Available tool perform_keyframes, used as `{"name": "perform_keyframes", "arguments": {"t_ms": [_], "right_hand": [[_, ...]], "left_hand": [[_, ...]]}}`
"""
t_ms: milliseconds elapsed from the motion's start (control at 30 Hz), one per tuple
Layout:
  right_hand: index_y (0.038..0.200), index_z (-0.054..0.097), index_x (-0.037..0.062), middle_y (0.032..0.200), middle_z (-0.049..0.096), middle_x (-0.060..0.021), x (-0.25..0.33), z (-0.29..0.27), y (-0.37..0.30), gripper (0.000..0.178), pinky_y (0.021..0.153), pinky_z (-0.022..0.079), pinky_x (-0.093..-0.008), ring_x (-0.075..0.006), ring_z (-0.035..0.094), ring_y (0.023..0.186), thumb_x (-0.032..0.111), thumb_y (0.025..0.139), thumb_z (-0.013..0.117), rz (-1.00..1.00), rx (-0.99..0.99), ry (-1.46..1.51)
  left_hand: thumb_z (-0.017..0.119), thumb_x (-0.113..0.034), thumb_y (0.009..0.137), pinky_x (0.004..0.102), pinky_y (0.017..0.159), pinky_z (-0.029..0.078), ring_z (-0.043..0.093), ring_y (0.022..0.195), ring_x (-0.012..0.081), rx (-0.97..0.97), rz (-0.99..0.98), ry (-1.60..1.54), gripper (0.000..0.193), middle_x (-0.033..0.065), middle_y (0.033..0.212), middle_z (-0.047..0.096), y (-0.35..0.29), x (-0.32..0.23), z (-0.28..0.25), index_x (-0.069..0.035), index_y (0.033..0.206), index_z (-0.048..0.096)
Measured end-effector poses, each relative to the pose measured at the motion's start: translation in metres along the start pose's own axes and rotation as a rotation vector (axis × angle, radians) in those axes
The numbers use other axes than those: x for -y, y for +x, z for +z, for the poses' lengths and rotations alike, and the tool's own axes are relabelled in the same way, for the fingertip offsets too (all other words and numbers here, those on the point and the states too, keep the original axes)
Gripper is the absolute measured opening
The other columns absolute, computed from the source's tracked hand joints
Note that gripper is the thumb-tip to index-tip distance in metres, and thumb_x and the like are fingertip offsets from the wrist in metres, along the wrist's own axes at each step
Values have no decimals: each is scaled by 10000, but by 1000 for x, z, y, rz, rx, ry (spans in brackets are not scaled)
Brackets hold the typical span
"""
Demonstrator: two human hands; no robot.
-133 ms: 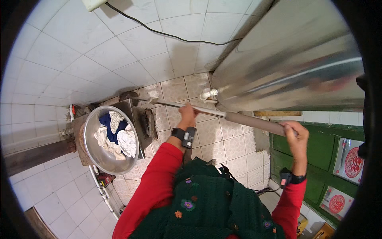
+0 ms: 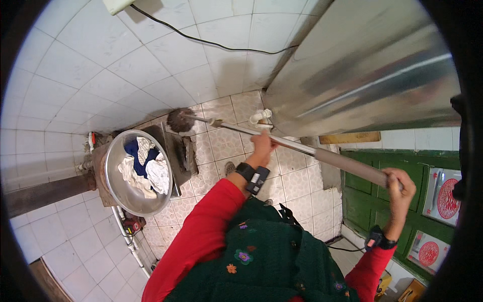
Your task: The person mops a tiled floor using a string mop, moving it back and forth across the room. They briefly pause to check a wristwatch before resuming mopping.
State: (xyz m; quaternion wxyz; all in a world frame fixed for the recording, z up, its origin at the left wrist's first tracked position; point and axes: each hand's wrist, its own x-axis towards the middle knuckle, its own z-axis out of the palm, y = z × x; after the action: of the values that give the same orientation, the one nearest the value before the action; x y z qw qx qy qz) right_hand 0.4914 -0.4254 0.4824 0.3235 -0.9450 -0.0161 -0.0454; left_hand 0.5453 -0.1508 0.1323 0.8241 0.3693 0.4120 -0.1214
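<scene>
A long-handled mop (image 2: 297, 146) slants across the view, with a metal pole and a grey-brown sleeve on its upper part. My left hand (image 2: 263, 147) is closed around the metal pole near its middle. Around the upper end of the sleeve my right hand (image 2: 401, 189) is wrapped. At the pole's far end the dark, shaggy mop head (image 2: 180, 120) rests on the tiled floor (image 2: 224, 141), beside the wall and the corner of a metal-sided stand (image 2: 168, 151).
A steel basin (image 2: 113, 176) holding white and navy cloths stands on the stand at left. A large shiny metal cylinder (image 2: 362, 75) fills the upper right, with a white pipe elbow (image 2: 260, 117) below it. A green door (image 2: 397, 211) is at right; a black cable (image 2: 211, 44) crosses the wall.
Both hands have moved to the right, drawing the mop back. Its head has come out from behind the stand's corner and shows more fully.
</scene>
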Motion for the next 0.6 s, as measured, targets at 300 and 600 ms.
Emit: {"name": "perform_keyframes", "arguments": {"t_ms": [300, 600], "right_hand": [[779, 581, -39, 766, 623, -187, 43, -106, -89, 120, 665, 464, -330, -239, 593, 701, 59, 785, 512, -345, -326, -279], [1095, 536, -34, 1000, 599, -110, 91, -122, -100, 302, 793, 429, -208, -96, 568, 857, 108, 922, 332, -406, -442, -201]], "left_hand": [[388, -283, 911, 392, 814, 464, 580, 913, 244, 455, -81, -97, 326, 147, 1032, 550, -104, 26, 99, 17, 1033, 427], [342, -255, 939, 389, 855, 445, 569, 960, 241, 641, -67, -332, 304, 144, 1085, 550, -141, -22, 108, 8, 1054, 442]]}}
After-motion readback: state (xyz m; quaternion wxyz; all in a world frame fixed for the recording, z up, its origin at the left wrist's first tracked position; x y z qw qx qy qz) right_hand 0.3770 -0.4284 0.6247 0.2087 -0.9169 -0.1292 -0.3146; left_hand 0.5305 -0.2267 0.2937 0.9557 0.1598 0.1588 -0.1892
